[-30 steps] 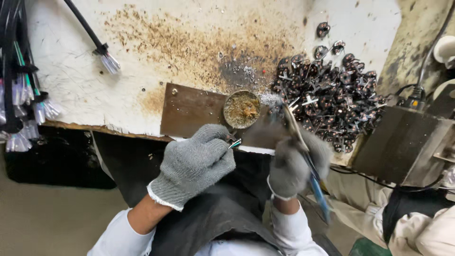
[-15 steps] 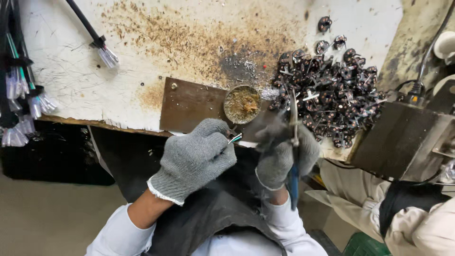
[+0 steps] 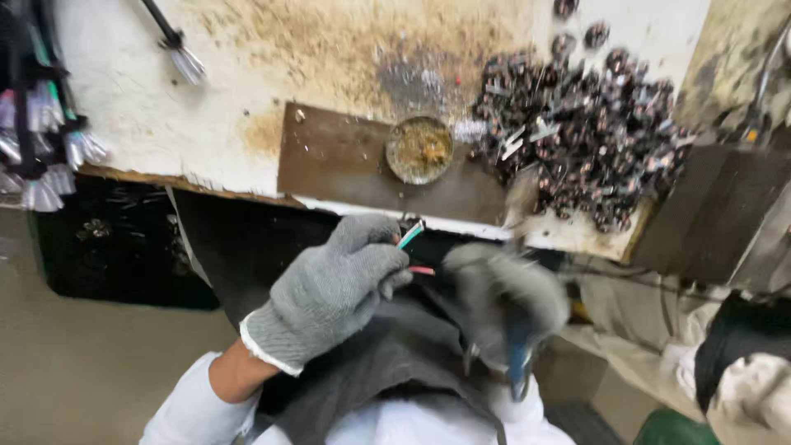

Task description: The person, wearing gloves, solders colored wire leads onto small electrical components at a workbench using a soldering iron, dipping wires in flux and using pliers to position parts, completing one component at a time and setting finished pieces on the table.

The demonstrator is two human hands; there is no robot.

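Two gloved hands point(image 3: 420, 288) (one blurred), two wires point(image 3: 414, 247).

Grey knit gloves point(image 3: 329, 288) — green and red wires point(image 3: 409, 236); rust-stained white bench point(image 3: 247, 66).

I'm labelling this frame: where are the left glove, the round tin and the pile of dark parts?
left glove point(image 3: 334, 288), head view, back of hand.
round tin point(image 3: 419, 149), head view, its brown contents.
pile of dark parts point(image 3: 589, 140), head view, middle of heap.

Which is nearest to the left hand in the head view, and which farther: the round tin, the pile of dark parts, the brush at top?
1. Round tin, just above the left hand.
2. Pile of dark parts, upper right.
3. Brush, far upper left.
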